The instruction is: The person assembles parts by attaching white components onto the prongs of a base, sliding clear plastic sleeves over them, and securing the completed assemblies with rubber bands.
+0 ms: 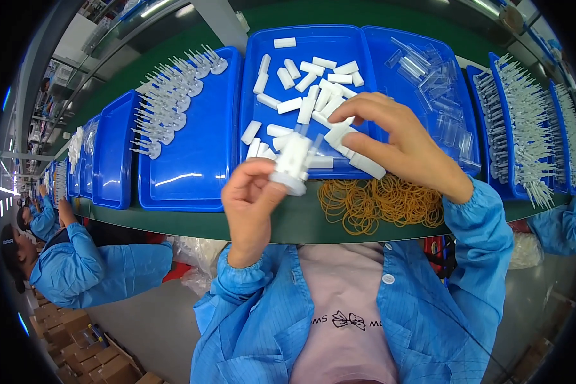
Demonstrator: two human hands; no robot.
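My left hand (253,198) is closed on a white plastic part (293,161) with a round base and thin clear prongs, held tilted above the front edge of the middle blue tray (253,54). Over that tray's right side, the thumb and fingers of my right hand (384,131) curve round a white block (339,136). A second white block (367,166) shows just below the right thumb, partly covered. Several more short white blocks (290,105) lie loose in the tray. Their far ends near my fingers are partly hidden.
Tan rubber bands (381,203) lie heaped on the green table (192,221) before me. Left, a blue tray (192,185) holds rows of clear pronged parts (173,102). Clear plastic pieces (438,89) fill the right tray; beyond stand bins of white stems (521,121). A co-worker (77,256) sits left.
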